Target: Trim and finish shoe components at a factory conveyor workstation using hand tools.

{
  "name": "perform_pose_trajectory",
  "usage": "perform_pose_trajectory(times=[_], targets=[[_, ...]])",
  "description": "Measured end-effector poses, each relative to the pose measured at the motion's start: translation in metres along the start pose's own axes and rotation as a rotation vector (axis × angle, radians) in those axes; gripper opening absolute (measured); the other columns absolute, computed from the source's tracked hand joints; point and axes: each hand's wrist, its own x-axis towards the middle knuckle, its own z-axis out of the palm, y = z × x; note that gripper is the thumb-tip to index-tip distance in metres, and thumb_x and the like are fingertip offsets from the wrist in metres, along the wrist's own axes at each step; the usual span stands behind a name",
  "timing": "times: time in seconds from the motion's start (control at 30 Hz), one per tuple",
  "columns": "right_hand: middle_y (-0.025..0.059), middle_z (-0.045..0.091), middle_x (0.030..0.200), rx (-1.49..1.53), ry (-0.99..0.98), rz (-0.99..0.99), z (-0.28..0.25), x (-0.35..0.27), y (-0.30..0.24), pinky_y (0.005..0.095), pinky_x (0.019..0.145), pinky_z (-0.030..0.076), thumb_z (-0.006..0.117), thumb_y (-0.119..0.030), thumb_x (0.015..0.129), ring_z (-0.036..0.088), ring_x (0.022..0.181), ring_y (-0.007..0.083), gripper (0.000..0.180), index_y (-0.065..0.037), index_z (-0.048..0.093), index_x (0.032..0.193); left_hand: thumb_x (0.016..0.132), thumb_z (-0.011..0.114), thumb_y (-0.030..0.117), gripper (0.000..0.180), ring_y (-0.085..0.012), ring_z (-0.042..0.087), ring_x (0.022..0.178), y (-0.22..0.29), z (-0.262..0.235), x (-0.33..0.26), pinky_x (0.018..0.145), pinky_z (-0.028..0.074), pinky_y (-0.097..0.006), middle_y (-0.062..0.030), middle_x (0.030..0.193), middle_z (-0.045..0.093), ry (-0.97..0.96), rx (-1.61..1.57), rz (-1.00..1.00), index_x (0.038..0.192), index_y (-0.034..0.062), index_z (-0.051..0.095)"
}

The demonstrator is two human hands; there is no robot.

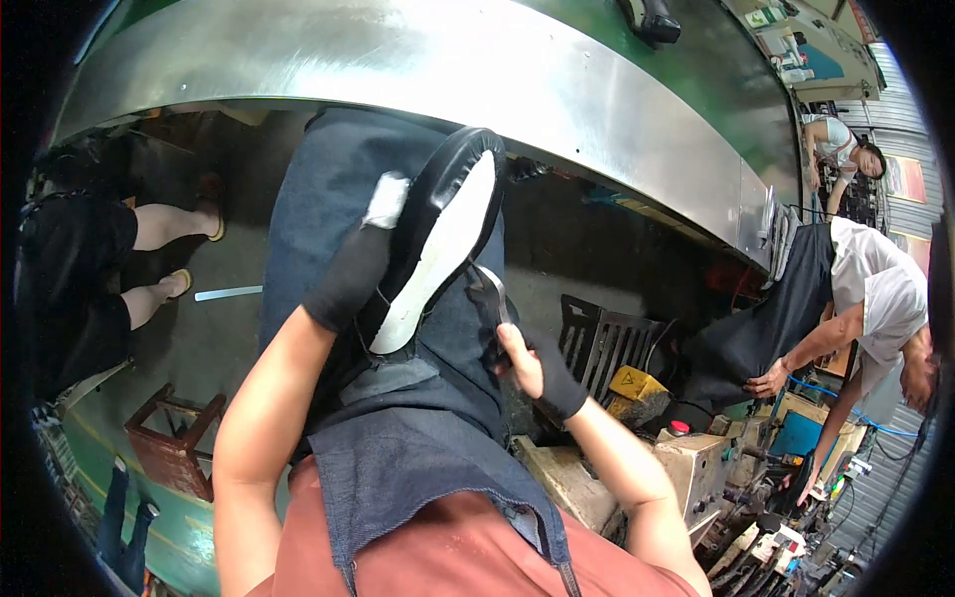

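A black shoe upper (438, 184) with a white insole (445, 234) lies sole-up across my lap, its toe pointing away from me. My left hand (360, 264), in a black fingerless glove with white wrapping on a finger, grips the shoe along its left side; some fingers are hidden beneath it. In my right hand (537, 370), also gloved in black, is a metal hand tool (489, 297) with a curved head that looks like pincers. Its tip meets or nearly meets the shoe's right edge near the waist; exact contact cannot be made out.
A shiny metal bench edge (398, 60) runs across in front of my knees, with a dark shoe (652, 22) on the green surface beyond. To the right are a black plastic crate (607, 338), a yellow box (639, 384), machinery and a bending co-worker (875, 279). A wooden stool (174, 443) stands left.
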Motion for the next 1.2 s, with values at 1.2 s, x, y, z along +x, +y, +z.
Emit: perform_pose_trajectory(times=[1.2], targets=[[0.0159, 0.057, 0.076, -0.541, -0.035, -0.605, -0.017, 0.034, -0.142, 0.0378, 0.062, 0.045, 0.050, -0.039, 0.101, 0.056, 0.070, 0.0277, 0.043, 0.001, 0.060, 0.089, 0.061, 0.091, 0.031, 0.111, -0.0335, 0.045, 0.132, -0.006, 0.003, -0.014, 0.110, 0.037, -0.041, -0.0237, 0.139, 0.045, -0.072, 0.450, 0.308, 0.145, -0.0019, 0.027]])
